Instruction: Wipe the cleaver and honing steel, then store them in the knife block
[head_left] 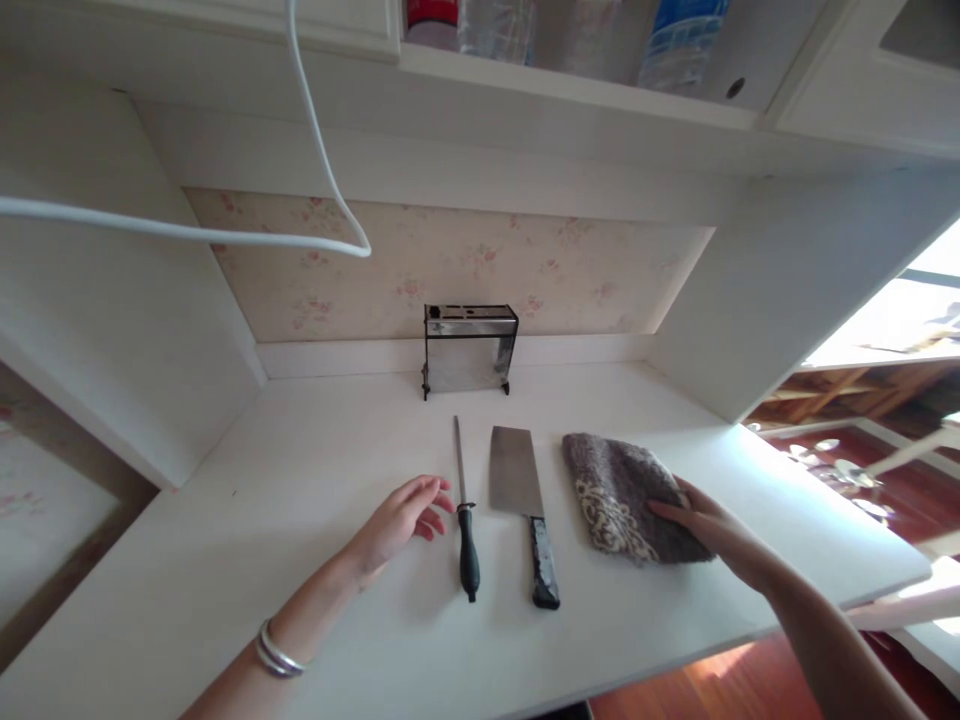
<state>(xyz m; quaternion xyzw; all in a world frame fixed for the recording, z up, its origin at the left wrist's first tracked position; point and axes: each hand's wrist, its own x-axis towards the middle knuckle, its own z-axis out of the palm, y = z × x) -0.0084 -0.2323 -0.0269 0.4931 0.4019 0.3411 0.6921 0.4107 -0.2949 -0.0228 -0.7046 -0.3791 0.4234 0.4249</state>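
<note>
A honing steel (pixel 468 550) with a black handle lies on the white counter, its thin rod pointing to the wall. Just left of it is my left hand (pixel 411 510), fingers apart and loosely bent, holding nothing; whether a fingertip touches the steel I cannot tell. To the steel's right lies a cleaver (pixel 517 470) with a wide metal blade and a worn black handle. Farther right, my right hand (pixel 694 520) grips the edge of a folded grey-brown towel (pixel 615 490) with a cream pattern. Its thumb is on top, and some of its fingers are hidden.
A metal knife rack (pixel 471 328) with black edges stands against the wallpapered back wall. White side panels (pixel 720 290) close in the counter (pixel 330 620). Overhead are a cabinet shelf with plastic bottles (pixel 682 40) and a hanging white cable (pixel 322 150).
</note>
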